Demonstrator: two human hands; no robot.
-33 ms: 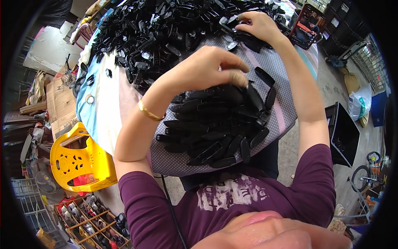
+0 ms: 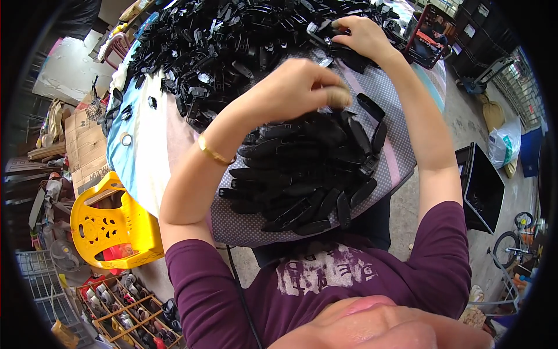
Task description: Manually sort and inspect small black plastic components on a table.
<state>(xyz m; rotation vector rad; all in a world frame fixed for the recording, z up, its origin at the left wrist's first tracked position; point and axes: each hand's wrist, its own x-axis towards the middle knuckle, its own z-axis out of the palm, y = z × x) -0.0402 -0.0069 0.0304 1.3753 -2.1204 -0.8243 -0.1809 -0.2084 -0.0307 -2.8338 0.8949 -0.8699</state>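
My left hand (image 2: 305, 90) hangs above a near heap of long, black, curved plastic pieces (image 2: 279, 154), its fingers curled and thumb drawn in. Its fingertips have pale coverings and are slightly blurred, so anything between them is hidden. At the right edge of the large far pile of smaller black plastic pieces (image 2: 215, 35), my right hand (image 2: 365, 38) reaches down with thumb and forefinger around a dark piece. The lower fingers of that hand are partly out of sight. Both heaps lie on a dotted grey cloth (image 2: 401, 125) over a round table.
A phone (image 2: 429, 38) stands upright past my right hand, showing a video. A yellow plastic chair (image 2: 116, 224) is at the table's left. On the cloth's blue part lies a tape roll (image 2: 126, 139). A shoe rack (image 2: 131, 311) is lower left, and a black bin (image 2: 482, 189) right.
My left hand has risen slightly away from the near heap, its fingers curling in more. My right hand stays at the far pile with hardly any shift.
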